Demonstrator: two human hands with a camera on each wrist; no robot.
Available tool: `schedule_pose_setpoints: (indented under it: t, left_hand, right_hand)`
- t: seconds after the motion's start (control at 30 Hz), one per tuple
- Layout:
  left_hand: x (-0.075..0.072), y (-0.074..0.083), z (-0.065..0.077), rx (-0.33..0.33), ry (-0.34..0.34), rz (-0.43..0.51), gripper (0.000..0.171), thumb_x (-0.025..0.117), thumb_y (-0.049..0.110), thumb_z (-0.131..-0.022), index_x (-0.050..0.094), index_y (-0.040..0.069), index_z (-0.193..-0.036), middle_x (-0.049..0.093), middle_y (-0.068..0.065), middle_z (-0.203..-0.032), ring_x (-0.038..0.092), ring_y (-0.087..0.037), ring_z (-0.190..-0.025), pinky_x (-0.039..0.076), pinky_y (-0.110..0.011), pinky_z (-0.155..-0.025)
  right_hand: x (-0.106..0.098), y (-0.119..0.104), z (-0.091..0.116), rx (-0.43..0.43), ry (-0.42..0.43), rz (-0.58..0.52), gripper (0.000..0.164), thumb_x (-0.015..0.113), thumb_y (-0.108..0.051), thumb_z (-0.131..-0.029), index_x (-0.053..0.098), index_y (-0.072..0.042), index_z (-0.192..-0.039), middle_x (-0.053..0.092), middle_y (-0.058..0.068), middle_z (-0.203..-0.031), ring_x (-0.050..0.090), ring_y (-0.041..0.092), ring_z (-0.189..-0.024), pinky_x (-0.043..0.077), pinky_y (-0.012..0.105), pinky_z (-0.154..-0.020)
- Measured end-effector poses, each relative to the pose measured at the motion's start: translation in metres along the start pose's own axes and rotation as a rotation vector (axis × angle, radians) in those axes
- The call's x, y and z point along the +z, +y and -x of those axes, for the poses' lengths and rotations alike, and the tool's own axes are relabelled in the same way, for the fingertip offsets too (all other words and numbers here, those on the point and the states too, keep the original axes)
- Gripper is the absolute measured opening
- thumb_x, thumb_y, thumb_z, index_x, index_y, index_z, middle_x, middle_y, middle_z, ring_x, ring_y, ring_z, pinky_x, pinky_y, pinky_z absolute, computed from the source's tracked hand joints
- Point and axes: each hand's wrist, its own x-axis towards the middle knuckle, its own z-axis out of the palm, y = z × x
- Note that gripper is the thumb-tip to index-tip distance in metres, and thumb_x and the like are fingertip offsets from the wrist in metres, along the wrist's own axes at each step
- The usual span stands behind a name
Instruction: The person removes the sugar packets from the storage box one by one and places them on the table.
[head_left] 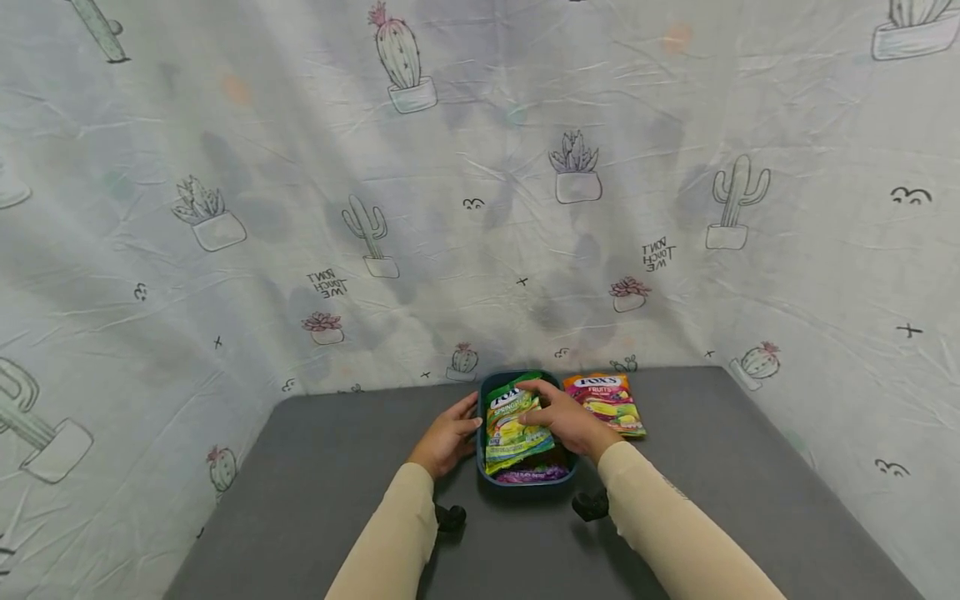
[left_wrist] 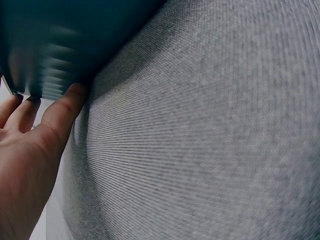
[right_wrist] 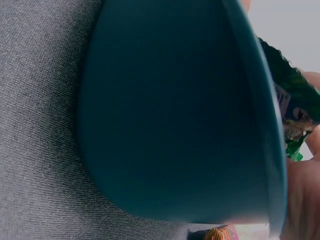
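Blue bin (right_wrist: 175, 125) stands on the grey table (head_left: 341, 475), right of centre in the lower half of the head view. Green packet (head_left: 510, 437) is at the bin's opening, slanted, its left edge close along the left rim; whether it rests on anything below cannot be told. Right hand (head_left: 568, 418) pinches it at its right side, thumb and fingers partly parted with the packet between. Left hand (head_left: 447, 435) has loosely spread, slightly bent fingers touching the bin's outer left wall, with no grip round it. Purple packet (head_left: 532, 476) shows inside, along the front rim. Pink packet (head_left: 617, 410) lies outside, just beside the right rim. Table surface extends wide toward lower left and lower right; its back edge runs near the bin's far rim
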Motion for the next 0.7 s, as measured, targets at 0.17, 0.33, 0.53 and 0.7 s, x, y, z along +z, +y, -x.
schedule_pose_setpoints:
  t: [0.17, 0.33, 0.53, 0.7]
  left_hand:
    - [0.001, 0.000, 0.001, 0.008, -0.008, -0.004, 0.070, 0.054, 0.004, -0.112, 0.023, 0.005, -0.174, 0.026, -0.018, -0.176, 0.043, -0.037, -0.150, 0.043, -0.063, -0.112]
    - [0.004, -0.002, 0.004, 0.008, -0.002, 0.009, 0.069, 0.054, 0.005, -0.112, 0.024, 0.006, -0.174, 0.026, -0.018, -0.176, 0.043, -0.037, -0.149, 0.043, -0.062, -0.112]
    - [0.009, -0.002, 0.010, 0.007, 0.004, 0.010, 0.069, 0.054, 0.005, -0.112, 0.024, 0.005, -0.174, 0.027, -0.018, -0.176, 0.044, -0.034, -0.149, 0.045, -0.060, -0.112]
    - [0.012, -0.004, 0.013, 0.004, 0.022, 0.013, 0.068, 0.055, 0.006, -0.112, 0.025, 0.007, -0.174, 0.029, -0.016, -0.176, 0.044, -0.034, -0.149, 0.044, -0.061, -0.112]
  right_hand:
    - [0.002, -0.001, 0.000, 0.024, -0.023, -0.006, 0.069, 0.069, -0.003, -0.105, 0.041, -0.011, -0.168, 0.052, 0.024, -0.145, 0.068, 0.033, -0.103, 0.059, 0.043, -0.082]
    - [0.004, -0.002, 0.004, 0.035, -0.022, 0.030, 0.067, 0.070, 0.002, -0.102, 0.047, -0.011, -0.164, 0.055, 0.022, -0.140, 0.069, 0.033, -0.097, 0.060, 0.043, -0.080]
    - [0.004, 0.000, 0.010, 0.022, -0.013, 0.089, 0.060, 0.073, 0.003, -0.101, 0.056, -0.013, -0.157, 0.050, 0.021, -0.147, 0.066, 0.033, -0.102, 0.058, 0.044, -0.081]
    - [0.003, 0.001, 0.015, 0.007, 0.001, 0.106, 0.058, 0.073, 0.000, -0.102, 0.058, -0.016, -0.156, 0.048, 0.021, -0.152, 0.065, 0.034, -0.107, 0.057, 0.044, -0.084]
